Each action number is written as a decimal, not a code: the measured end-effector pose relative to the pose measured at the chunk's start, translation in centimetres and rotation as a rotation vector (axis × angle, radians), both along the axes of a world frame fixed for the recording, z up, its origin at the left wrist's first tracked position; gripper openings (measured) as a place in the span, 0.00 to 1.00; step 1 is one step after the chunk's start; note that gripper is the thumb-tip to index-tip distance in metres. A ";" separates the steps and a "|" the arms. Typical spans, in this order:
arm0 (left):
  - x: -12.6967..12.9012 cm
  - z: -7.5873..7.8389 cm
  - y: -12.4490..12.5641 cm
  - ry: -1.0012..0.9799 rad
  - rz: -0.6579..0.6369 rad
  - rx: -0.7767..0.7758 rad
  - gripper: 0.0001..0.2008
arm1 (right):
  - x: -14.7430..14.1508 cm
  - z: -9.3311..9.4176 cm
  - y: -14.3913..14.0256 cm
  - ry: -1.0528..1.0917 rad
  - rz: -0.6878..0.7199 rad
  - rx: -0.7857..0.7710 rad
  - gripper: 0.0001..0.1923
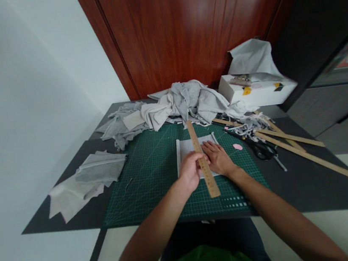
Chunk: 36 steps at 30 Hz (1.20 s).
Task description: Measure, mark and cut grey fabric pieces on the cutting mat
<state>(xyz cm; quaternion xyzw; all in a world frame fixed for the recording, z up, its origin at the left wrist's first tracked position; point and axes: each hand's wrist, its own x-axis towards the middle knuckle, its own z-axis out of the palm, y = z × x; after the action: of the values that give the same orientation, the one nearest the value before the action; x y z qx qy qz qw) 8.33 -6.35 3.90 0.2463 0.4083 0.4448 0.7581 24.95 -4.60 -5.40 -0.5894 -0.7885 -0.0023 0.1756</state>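
My left hand (192, 168) is closed around a wooden ruler (196, 142), which slants over a piece of light grey cloth (185, 146). The cloth lies on a green cutting mat (155, 180), with its left and right edges folded into narrow strips. Flat on the right part of the cloth rests my right hand (216, 158), fingers stretched out and pointing away from me. The ruler and both hands hide the middle of the cloth.
Grey and cream cloth (189, 98) is heaped at the back. More pieces (102, 170) lie left. On the right are black scissors (261, 149), wooden strips (312, 157), fabric scraps (250, 124) and a pink oval (237, 146). A white box (258, 91) stands back right.
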 end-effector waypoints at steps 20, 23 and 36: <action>-1.1 -3.0 1.3 0.553 -0.309 0.233 0.05 | 6.3 -0.4 2.1 0.560 0.021 0.119 0.20; -3.2 -3.0 2.3 0.969 -0.257 0.779 0.11 | 7.8 -0.1 2.5 0.386 0.041 0.215 0.19; -7.4 -5.6 5.1 1.441 -0.251 1.287 0.23 | 13.0 0.2 0.9 0.338 -0.385 0.197 0.19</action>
<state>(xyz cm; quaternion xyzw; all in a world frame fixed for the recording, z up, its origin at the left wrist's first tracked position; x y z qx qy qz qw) 0.90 -1.27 -1.73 0.8682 0.4242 0.2416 0.0888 37.99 -3.70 -5.23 -0.7004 -0.6175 -0.0139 0.3578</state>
